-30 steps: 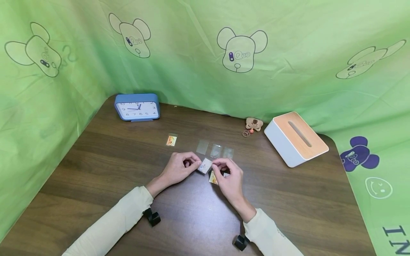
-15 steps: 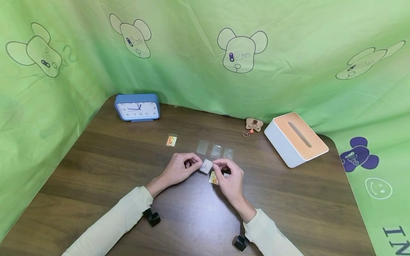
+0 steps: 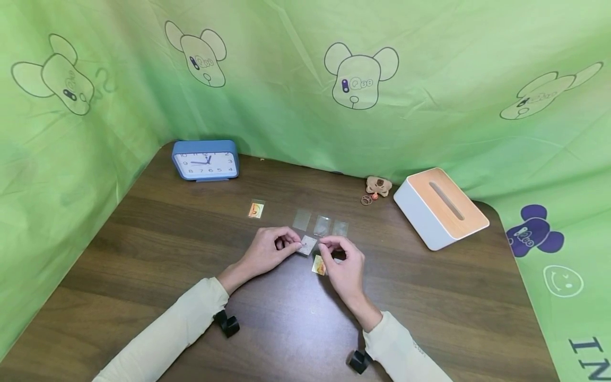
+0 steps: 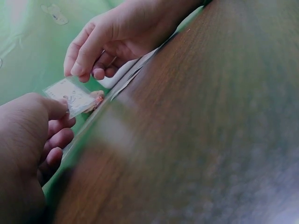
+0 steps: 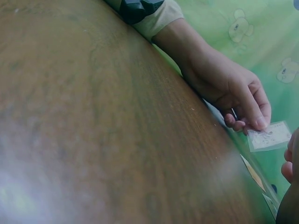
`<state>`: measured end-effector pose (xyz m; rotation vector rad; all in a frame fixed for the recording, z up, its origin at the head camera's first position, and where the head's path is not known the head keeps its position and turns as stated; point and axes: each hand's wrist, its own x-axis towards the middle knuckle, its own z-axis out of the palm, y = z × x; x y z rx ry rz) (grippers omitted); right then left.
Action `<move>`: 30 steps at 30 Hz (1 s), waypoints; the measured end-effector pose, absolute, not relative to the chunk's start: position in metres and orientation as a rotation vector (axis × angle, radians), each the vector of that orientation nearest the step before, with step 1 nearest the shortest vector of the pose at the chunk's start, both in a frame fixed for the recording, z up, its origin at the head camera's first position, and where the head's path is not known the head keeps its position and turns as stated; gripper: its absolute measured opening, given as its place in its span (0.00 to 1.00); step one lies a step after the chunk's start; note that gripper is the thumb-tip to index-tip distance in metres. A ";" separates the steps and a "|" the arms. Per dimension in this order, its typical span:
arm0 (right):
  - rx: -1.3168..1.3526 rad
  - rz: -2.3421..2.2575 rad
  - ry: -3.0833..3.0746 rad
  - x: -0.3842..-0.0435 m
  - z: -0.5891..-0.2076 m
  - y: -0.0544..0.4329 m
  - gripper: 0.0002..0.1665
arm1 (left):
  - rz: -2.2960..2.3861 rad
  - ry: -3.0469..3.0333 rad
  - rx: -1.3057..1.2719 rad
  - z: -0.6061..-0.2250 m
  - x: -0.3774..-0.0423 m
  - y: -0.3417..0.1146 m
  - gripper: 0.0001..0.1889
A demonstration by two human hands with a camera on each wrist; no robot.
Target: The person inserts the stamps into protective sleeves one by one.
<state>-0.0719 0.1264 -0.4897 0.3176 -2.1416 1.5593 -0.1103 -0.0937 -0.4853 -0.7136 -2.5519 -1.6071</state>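
Head view: your left hand [image 3: 269, 250] pinches the left edge of a small white card [image 3: 308, 245] with thumb and forefinger, above the middle of the table [image 3: 286, 329]. Your right hand [image 3: 345, 265] is at its right, fingers bent, thumb and forefinger tips close together just beside the card's right corner. Three clear sleeves [image 3: 322, 225] lie just beyond, a sleeved orange card [image 3: 255, 210] lies farther left, and an orange card [image 3: 318, 265] lies beside your right thumb.

Left wrist view: you have the white card inside a clear sleeve, raised off the table and clamped at one side. Your right fingertips overlap its upper edge here, but whether they grip it, I cannot tell.

Right wrist view: your left pinch shows plainly; only a little of your right hand enters at the right edge, so contact is uncertain.

The step in hand looks to be adjusting the sleeved card. I judge your next move calls for a steady left pinch and a light right touch at the sleeve's edge, without bending the card.
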 end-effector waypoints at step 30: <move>0.533 1.100 -2.384 -0.067 -0.490 0.155 0.15 | -1.296 -2.430 -0.429 -0.492 -0.145 -0.121 0.02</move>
